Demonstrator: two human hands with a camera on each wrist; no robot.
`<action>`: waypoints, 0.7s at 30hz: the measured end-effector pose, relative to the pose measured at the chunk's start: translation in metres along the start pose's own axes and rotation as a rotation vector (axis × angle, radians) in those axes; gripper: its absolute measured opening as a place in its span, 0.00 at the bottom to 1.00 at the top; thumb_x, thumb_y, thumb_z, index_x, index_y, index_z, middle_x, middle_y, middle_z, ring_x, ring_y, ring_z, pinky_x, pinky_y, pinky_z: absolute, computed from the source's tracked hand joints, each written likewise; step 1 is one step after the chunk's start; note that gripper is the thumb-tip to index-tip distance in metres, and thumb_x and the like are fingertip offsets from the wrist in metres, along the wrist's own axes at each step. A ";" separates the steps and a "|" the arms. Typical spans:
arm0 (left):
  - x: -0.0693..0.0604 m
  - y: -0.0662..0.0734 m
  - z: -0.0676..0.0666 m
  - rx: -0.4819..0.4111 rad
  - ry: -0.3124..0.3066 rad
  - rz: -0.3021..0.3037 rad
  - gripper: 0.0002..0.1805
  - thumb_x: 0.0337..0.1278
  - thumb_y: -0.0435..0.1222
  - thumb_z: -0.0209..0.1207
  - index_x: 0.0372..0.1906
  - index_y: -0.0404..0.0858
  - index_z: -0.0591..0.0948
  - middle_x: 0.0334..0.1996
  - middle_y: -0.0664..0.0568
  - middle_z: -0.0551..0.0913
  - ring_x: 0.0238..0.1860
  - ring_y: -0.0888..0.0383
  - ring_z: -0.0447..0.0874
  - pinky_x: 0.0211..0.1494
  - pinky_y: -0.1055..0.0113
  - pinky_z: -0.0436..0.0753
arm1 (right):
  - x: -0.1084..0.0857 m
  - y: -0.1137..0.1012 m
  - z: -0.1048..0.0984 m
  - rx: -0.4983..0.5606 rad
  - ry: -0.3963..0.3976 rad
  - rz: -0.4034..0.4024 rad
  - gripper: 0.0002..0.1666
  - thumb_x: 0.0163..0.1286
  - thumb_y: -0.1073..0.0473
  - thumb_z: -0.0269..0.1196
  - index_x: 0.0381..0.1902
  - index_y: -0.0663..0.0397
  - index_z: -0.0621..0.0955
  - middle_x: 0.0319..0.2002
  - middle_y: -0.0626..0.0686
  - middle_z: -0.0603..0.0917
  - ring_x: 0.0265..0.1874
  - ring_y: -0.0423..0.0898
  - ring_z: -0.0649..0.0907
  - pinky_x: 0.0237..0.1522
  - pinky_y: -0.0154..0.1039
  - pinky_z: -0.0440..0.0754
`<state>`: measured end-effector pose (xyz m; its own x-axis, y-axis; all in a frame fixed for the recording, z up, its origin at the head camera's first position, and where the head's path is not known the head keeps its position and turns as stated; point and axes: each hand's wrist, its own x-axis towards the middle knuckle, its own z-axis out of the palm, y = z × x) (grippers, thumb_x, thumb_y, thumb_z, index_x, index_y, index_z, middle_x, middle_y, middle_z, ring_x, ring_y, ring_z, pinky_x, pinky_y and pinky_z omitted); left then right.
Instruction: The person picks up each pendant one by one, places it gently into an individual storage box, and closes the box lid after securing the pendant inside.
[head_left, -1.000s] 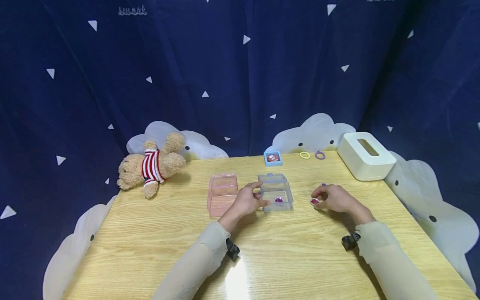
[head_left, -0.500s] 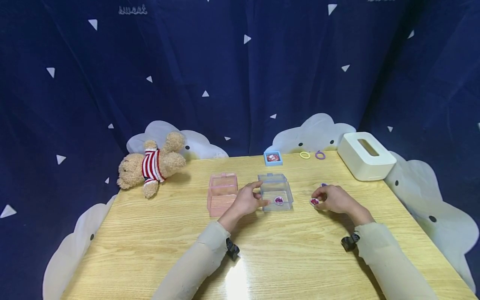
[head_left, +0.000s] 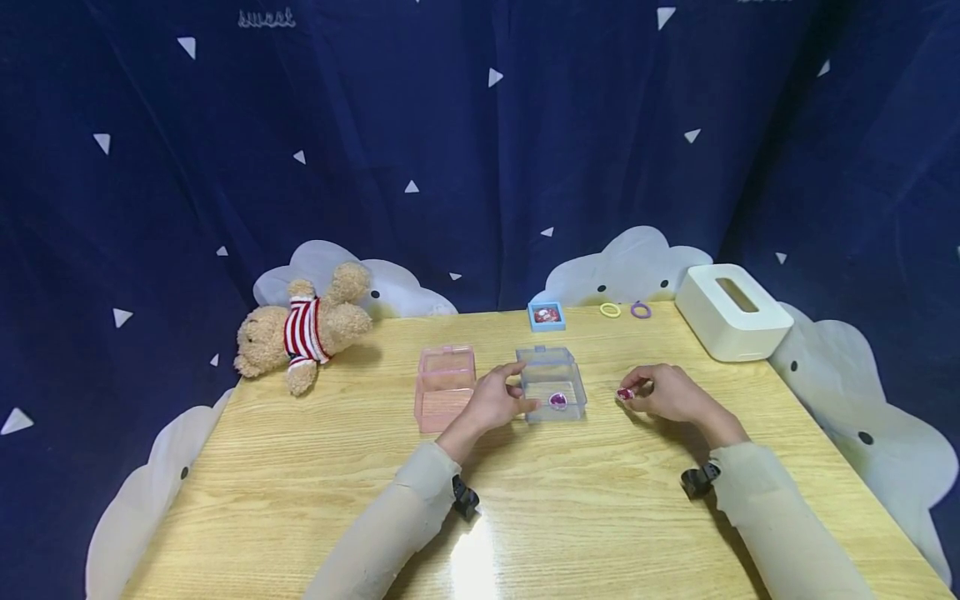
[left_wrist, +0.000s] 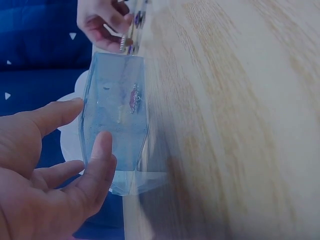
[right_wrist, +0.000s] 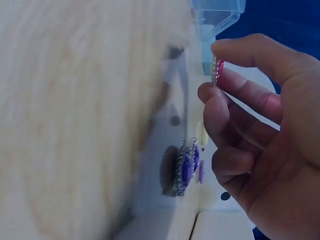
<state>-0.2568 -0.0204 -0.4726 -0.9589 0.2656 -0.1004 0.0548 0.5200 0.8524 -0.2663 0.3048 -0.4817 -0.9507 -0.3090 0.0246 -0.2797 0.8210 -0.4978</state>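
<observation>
My right hand (head_left: 671, 393) pinches a pinkish-red gem with a silver beaded edge (right_wrist: 217, 71) between thumb and fingers, just above the table right of the clear bluish box. That box (head_left: 543, 389) stands with its lid back, and another dark pink gem (head_left: 558, 402) lies inside. Beside the box's left side is my left hand (head_left: 495, 400), fingers spread and loosely bent, thumb and fingertips at its wall. In the right wrist view, purple gems with silver edges (right_wrist: 186, 167) lie on the table beneath my right hand; the head view hides them behind it.
A clear pink box (head_left: 444, 405), lid back, stands left of the bluish one. Toward the back are a small blue-framed box (head_left: 546, 316), a yellow ring (head_left: 610, 311), a purple ring (head_left: 641, 310) and a white tissue box (head_left: 731, 312). A teddy bear (head_left: 303, 331) lies at left.
My right hand has lifted the pinkish-red gem slightly and moved it a little left toward the bluish box, tilting it. The left hand stays where it was.
</observation>
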 end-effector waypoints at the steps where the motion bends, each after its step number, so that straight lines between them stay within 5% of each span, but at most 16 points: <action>1: 0.000 0.000 0.000 0.001 0.000 -0.001 0.43 0.50 0.39 0.74 0.73 0.44 0.69 0.52 0.44 0.80 0.39 0.63 0.77 0.34 0.73 0.77 | 0.001 -0.001 0.000 0.018 0.000 0.004 0.12 0.58 0.54 0.74 0.39 0.49 0.86 0.32 0.46 0.86 0.30 0.39 0.80 0.33 0.34 0.77; 10: -0.001 0.000 0.000 0.001 -0.007 0.001 0.43 0.51 0.39 0.74 0.73 0.44 0.68 0.56 0.45 0.79 0.40 0.63 0.77 0.35 0.73 0.77 | 0.010 -0.008 -0.006 0.067 -0.005 -0.006 0.14 0.59 0.52 0.72 0.43 0.45 0.86 0.36 0.46 0.87 0.29 0.42 0.78 0.29 0.34 0.75; 21: -0.002 -0.001 0.000 -0.001 -0.006 0.007 0.43 0.51 0.39 0.73 0.74 0.44 0.68 0.63 0.48 0.77 0.41 0.63 0.77 0.36 0.73 0.77 | 0.025 -0.035 -0.010 0.075 0.028 -0.055 0.13 0.59 0.56 0.72 0.43 0.43 0.86 0.38 0.45 0.87 0.33 0.43 0.78 0.36 0.35 0.76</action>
<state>-0.2552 -0.0211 -0.4730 -0.9567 0.2741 -0.0975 0.0612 0.5172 0.8537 -0.2819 0.2730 -0.4544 -0.9380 -0.3380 0.0774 -0.3216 0.7646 -0.5585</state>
